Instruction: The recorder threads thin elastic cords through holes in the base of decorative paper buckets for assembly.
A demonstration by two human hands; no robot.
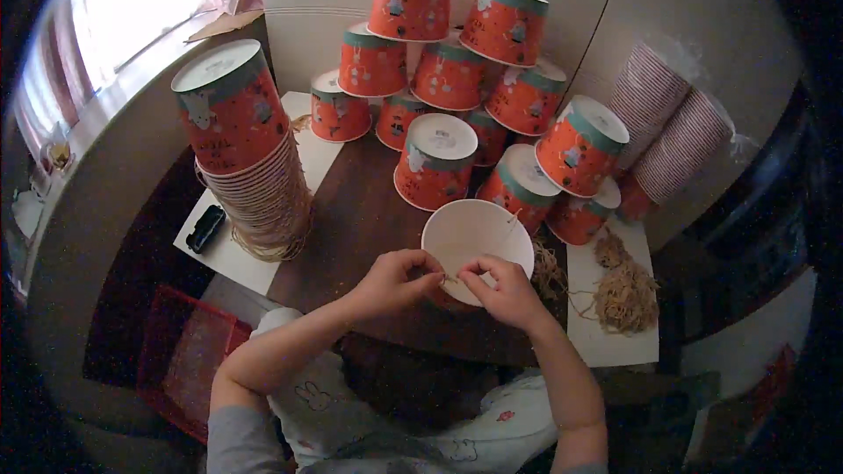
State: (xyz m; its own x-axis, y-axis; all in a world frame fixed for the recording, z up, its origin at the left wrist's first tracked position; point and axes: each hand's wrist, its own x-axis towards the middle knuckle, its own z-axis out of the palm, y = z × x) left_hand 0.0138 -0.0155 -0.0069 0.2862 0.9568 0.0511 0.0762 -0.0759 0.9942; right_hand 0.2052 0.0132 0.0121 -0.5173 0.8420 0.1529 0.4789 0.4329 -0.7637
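A paper bucket (471, 233) stands upright in front of me, its white inside facing up. My left hand (397, 283) is closed in a pinch at the near left of its rim. Beside it, my right hand (507, 291) pinches too, with the fingertips of both hands almost meeting over the near rim. Between them shows a short bit of tan twine (451, 279); its exact shape is too small to make out. Another piece of twine (514, 219) sticks up at the bucket's far right rim. My hands hide part of the near side.
Upside-down orange buckets (435, 167) are piled behind. A tall nested stack (233, 114) stands at left, near a black object (206, 228). Tangled twine (625, 298) lies at right. Striped nested stacks in plastic (680, 149) lean behind it. A red crate (189, 342) sits low left.
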